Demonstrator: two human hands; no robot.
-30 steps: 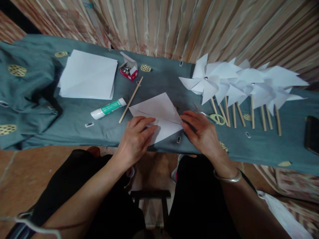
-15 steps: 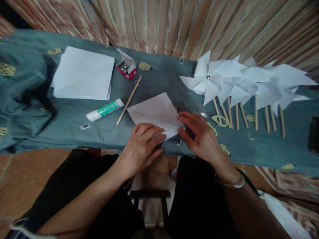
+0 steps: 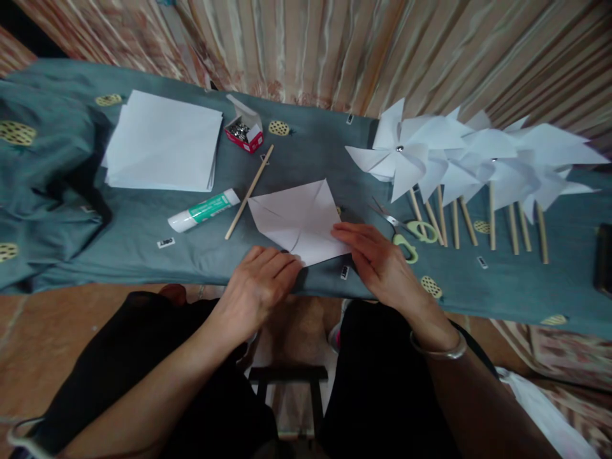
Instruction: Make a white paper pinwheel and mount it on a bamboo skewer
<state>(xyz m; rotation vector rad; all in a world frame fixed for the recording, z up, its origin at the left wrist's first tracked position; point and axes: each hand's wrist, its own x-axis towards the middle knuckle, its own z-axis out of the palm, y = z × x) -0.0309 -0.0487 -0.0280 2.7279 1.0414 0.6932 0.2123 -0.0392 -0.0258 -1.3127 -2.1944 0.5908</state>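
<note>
Wooden stick (image 3: pixel 258 174) | beside left corner of paper (image 3: pixel 301 213) | scissors (image 3: pixel 393 221) open, right

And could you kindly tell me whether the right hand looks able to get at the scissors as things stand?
Probably yes: the scissors lie right beside the right hand, with nothing seen standing between them, though that hand is touching the paper.

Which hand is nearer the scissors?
Right. The right hand is close beside the scissors, touching the paper; the left hand is farther left, at its near edge.
</note>
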